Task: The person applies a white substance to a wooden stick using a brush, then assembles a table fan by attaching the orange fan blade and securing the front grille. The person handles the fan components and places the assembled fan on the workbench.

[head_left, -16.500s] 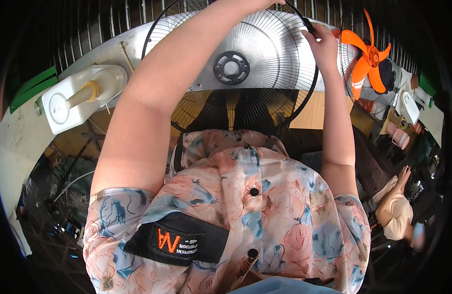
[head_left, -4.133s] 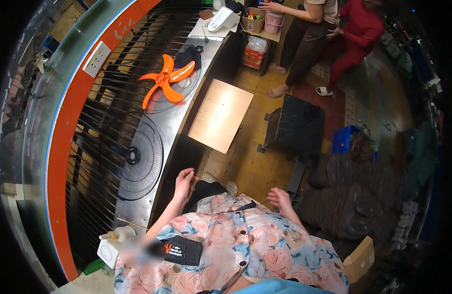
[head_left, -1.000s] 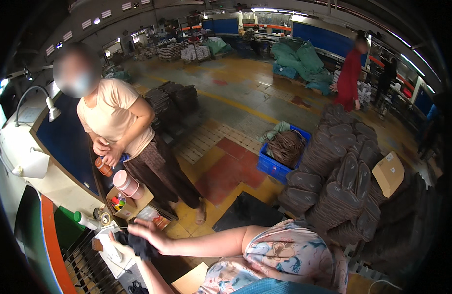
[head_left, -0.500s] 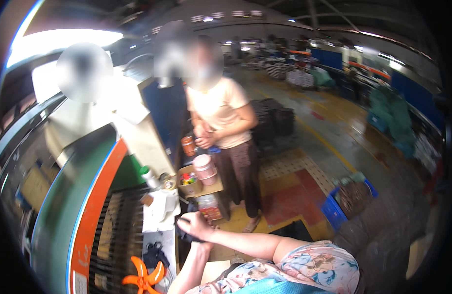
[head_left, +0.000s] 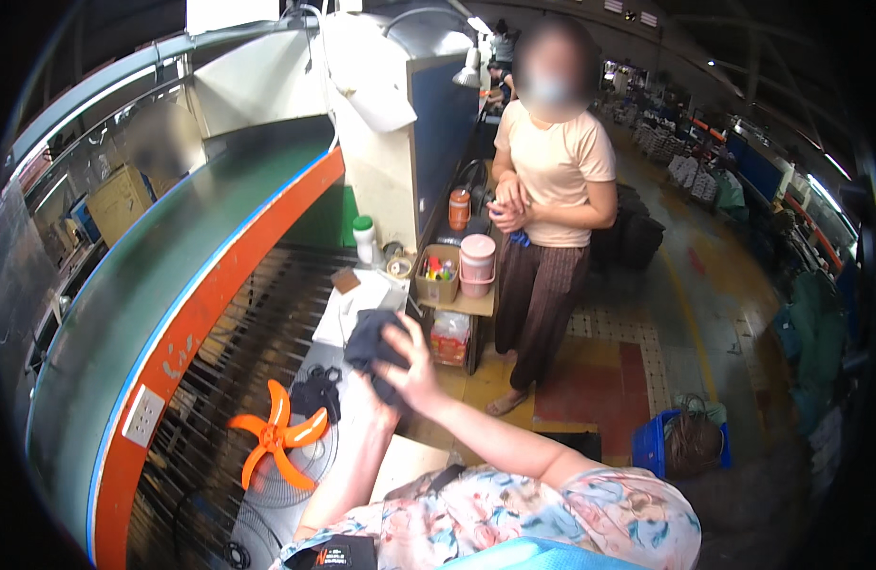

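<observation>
A dark, bunched piece of cloth (head_left: 373, 334) is held up in front of me between both hands. My right hand (head_left: 414, 369) presses on its right side with bent fingers. Underneath, my left hand (head_left: 370, 397) supports the cloth; its fingers are mostly hidden by the fabric. What kind of cloth article it is, I cannot make out. Just left of my hands, another black bundle (head_left: 316, 393) lies on the grey worktop, beside an orange fan blade (head_left: 278, 435) on a round wire fan guard.
A curved green conveyor (head_left: 200, 204) with an orange side runs along the left. White paper (head_left: 343, 312), tape rolls (head_left: 398, 264) and a green-capped bottle (head_left: 364, 239) are beyond my hands. A masked person (head_left: 552, 176) stands ahead near a pink canister (head_left: 477, 261). A blue crate (head_left: 652, 446) is at right.
The view has swung left, so the surroundings sit farther right. The dark cloth is now raised and more exposed, with my right hand's fingers against its side.
</observation>
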Tool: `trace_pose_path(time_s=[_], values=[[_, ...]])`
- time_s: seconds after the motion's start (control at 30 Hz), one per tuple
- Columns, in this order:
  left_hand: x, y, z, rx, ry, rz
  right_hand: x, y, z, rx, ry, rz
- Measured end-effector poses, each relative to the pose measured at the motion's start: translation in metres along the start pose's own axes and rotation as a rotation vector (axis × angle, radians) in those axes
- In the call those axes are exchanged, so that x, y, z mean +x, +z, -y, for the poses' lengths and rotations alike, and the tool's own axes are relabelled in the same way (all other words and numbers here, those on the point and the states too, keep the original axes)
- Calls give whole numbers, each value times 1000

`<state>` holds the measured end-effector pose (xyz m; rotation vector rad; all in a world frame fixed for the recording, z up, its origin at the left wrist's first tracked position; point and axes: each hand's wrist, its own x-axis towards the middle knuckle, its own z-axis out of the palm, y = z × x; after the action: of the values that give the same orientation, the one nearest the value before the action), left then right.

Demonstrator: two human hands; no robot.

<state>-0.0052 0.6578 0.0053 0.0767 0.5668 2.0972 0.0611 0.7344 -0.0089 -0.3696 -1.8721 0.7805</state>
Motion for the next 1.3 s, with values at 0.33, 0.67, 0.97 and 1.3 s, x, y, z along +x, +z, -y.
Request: trace_pose_path(time_s=[0.33, 0.67, 0.97, 1.3], values=[[2, 18, 37, 1402, 639, 472, 42, 4, -83, 874, 586, 64], [-18, -60, 43, 1868, 744, 110, -63, 9, -51, 1441, 1321, 249], [-49, -167, 63, 562, -363, -177, -126, -28, 32, -430, 178, 1099], [-64, -198, 80, 123, -345, -188, -117, -60, 87, -73, -217, 708]])
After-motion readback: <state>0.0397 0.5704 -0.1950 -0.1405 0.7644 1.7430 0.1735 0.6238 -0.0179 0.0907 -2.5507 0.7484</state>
